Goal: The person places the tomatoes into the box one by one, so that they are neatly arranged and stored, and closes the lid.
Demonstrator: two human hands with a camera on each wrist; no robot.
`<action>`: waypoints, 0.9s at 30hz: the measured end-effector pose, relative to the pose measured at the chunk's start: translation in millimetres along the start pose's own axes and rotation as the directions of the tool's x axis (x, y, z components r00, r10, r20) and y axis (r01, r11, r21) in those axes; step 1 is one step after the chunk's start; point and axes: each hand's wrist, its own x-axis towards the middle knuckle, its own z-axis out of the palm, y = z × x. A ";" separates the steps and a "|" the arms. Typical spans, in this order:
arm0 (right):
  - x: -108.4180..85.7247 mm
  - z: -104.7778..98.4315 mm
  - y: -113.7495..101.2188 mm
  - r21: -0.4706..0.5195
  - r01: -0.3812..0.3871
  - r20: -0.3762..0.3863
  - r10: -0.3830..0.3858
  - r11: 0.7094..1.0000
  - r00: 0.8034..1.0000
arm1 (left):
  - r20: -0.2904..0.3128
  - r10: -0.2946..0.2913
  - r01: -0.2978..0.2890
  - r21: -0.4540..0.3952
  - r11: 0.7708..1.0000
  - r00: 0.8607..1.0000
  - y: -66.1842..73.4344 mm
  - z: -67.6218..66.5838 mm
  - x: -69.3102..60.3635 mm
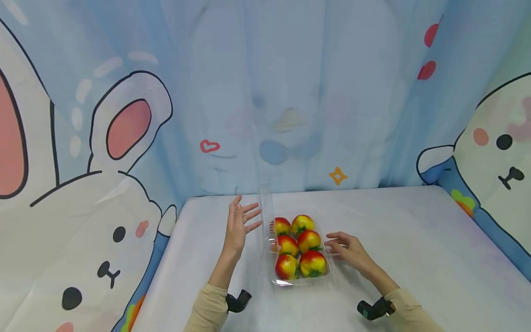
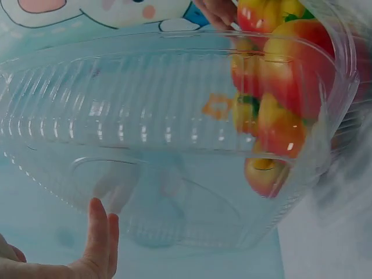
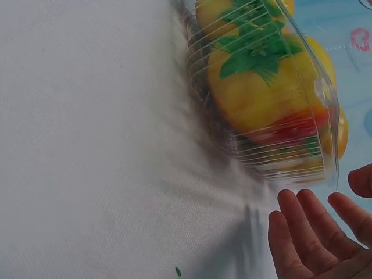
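Observation:
A clear plastic clamshell box point(image 1: 284, 282) sits on the white table, filled with several red-and-yellow fruits point(image 1: 309, 241) that have green leafy caps. Its ribbed lid point(image 1: 267, 226) stands raised along the left side. My left hand point(image 1: 238, 226) is held up left of this lid, fingers extended toward it. In the left wrist view, the fingertips of that hand point(image 2: 99, 244) are close to the lid's clear surface; contact is hard to tell. My right hand point(image 1: 346, 249) is at the box's right side. In the right wrist view, its fingers point(image 3: 311, 232) are spread loosely near the rim, holding nothing.
The white-covered table point(image 1: 415, 230) extends to both sides of the box. Behind it hangs a light blue curtain point(image 1: 286, 92) with cartoon prints. A small green fleck point(image 3: 178, 271) lies on the cloth in the right wrist view.

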 end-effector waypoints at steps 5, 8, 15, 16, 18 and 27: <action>0.0 -1.8 1.7 -0.003 0.010 -0.007 -0.010 1.000 1.000 | 0.028 -0.020 0.021 -0.052 0.998 0.999 -8.4 4.4 -4.5; 2.8 -2.8 1.7 0.000 0.024 -0.015 -0.024 1.000 1.000 | 0.045 -0.018 0.020 -0.050 0.999 0.999 -12.4 6.3 -6.0; 7.1 -4.5 1.3 -0.003 0.031 -0.004 -0.031 1.000 1.000 | 0.043 -0.036 0.037 -0.018 0.999 0.998 -25.7 10.0 -9.2; 6.8 -4.9 1.0 -0.006 0.026 -0.004 -0.026 1.000 1.000 | 0.044 -0.036 0.036 -0.014 0.999 0.998 -27.3 11.1 -9.8; 6.5 -6.2 -0.4 -0.007 0.016 -0.009 -0.016 1.000 1.000 | 0.046 -0.030 0.030 -0.002 1.000 0.998 -29.5 13.6 -10.9; 9.0 -8.2 -4.9 -0.009 0.001 -0.030 -0.001 1.000 1.000 | 0.042 -0.019 0.018 0.033 0.999 0.999 -33.4 22.3 -11.8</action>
